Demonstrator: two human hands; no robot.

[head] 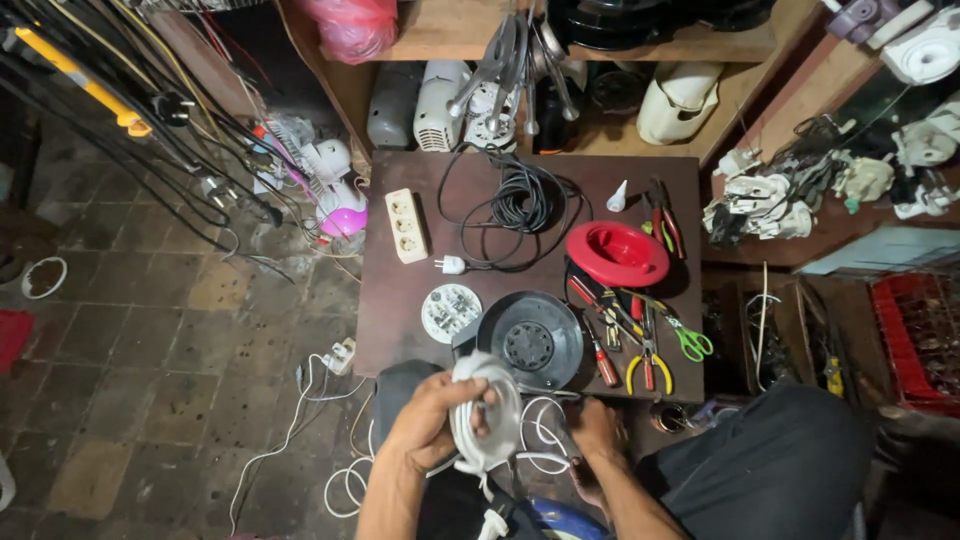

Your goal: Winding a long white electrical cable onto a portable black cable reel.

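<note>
Right hand [597, 432] perhaps touches half-hidden white cable [487, 410].

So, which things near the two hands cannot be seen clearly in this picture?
Head view only:
- Right hand: fingers hidden below the table edge, in shadow; its grip cannot be told.
- White cable coil: the left hand covers one side.
- White plug: cut off by the bottom edge.
- Pliers: tips too small to judge.

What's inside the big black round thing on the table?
Inside the black round housing sits a ribbed hub with a ring of small holes. Its near edge is hidden behind the white cable coil gripped by the left hand.
</note>
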